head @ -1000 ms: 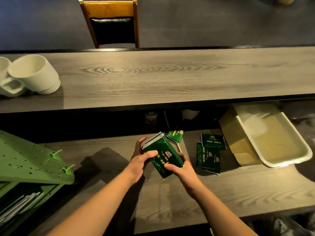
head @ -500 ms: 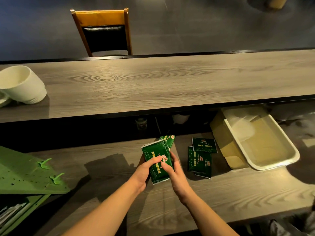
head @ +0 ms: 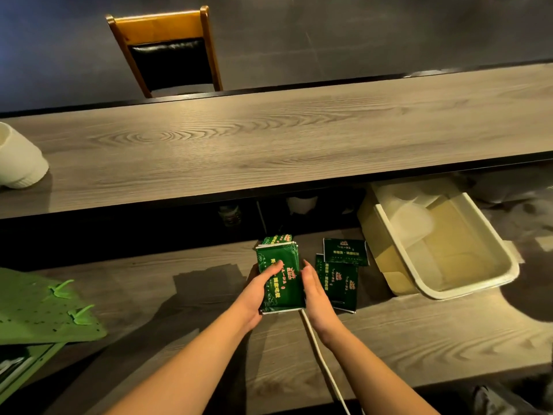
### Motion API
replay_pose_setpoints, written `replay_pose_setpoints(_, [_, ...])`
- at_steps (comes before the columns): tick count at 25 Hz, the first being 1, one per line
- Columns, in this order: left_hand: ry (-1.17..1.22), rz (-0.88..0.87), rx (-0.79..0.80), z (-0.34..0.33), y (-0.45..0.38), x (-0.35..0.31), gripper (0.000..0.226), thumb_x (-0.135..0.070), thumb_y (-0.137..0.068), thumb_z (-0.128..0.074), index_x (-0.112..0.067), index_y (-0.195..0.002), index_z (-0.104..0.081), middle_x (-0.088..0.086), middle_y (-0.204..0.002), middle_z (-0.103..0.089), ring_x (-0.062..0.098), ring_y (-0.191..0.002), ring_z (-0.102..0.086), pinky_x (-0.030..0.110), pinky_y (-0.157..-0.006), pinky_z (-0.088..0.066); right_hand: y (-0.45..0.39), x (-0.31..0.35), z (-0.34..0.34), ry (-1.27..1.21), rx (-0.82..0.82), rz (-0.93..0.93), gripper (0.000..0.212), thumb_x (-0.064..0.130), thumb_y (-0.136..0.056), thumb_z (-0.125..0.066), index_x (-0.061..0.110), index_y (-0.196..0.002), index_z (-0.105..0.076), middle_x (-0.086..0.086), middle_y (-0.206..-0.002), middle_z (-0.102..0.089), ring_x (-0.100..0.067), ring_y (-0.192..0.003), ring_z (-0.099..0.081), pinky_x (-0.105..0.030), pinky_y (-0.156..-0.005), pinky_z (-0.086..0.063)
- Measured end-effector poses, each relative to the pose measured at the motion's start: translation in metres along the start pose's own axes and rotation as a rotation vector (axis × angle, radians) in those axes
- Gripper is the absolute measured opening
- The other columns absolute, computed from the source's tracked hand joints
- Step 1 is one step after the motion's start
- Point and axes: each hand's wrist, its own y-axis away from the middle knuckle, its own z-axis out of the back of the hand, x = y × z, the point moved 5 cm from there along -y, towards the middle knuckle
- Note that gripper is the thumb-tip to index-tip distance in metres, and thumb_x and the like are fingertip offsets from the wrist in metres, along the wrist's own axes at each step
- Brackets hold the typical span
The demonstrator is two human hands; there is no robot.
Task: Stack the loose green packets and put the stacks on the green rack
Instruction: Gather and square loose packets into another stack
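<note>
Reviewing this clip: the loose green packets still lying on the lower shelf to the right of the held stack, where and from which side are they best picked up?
Judging by how they lie, the loose packets are flat and overlapping, so pinch a long edge from above, probably the left one nearest the right hand. The cream bin crowds their right side.

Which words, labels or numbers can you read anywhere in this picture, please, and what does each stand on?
None can be read with confidence.
Stack of dark green foil packets held between left hand and right hand: gold and red print, too blurred to read.
Loose dark green packets on the grey wooden lower shelf: pale lines of print, too small to read.
Small bottle under the counter: label too dark.
</note>
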Motion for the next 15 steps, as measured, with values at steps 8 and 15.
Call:
replay_pose_setpoints(8, [0.076,0.032,-0.138,0.007,-0.006,0.013,0.071,-0.046,-0.071,-0.073,-0.008,-0.13,-0.062,0.016,-0.115,-0.074,0.033,-0.107,-0.071,0.044,-0.089,-0.057,-0.032,-0.05,0.103,0.694,-0.582,-0.113,0.056,0.049,-0.088,-0.063,0.004,-0.121,-0.057,-0.02,-0.121,-0.06,-0.037,-0.122,-0.048,-0.043,-0.102,-0.041])
replay_pose_setpoints(15, [0.074,0.026,-0.181,0.028,0.002,0.016,0.066,-0.045,-0.073,-0.071,-0.009,-0.127,-0.063,0.013,-0.11,-0.076,0.03,-0.106,-0.071,0.043,-0.092,-0.055,-0.051,-0.048,0.091,0.51,-0.499,-0.239,0.044,0.019,-0.092,-0.066,0.003,-0.129,-0.051,-0.018,-0.126,-0.058,-0.039,-0.12,-0.053,-0.043,-0.103,-0.04])
